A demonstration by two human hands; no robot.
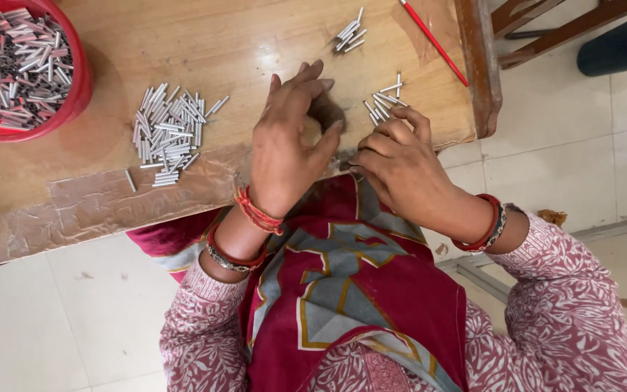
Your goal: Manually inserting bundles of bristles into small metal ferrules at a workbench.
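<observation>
My left hand (288, 138) hovers over the near edge of the wooden table (219, 43). Its fingers are spread and curved above a dark worn spot (326, 112), and nothing shows in it. My right hand (400, 163) sits just to the right, fingers curled in with the tips pinched together at the table edge. Whatever they pinch is hidden. A small cluster of short silver metal tubes (382, 101) lies just beyond my right hand's knuckles. A bigger heap of the same tubes (170, 131) lies left of my left hand.
A red bowl (74, 101) filled with several metal tubes stands at the far left corner. A few more tubes (350, 35) and a thin red stick (433, 40) lie at the back right. Clear tape (110, 199) covers the table's front edge. A black cylinder (622, 43) stands on the floor at right.
</observation>
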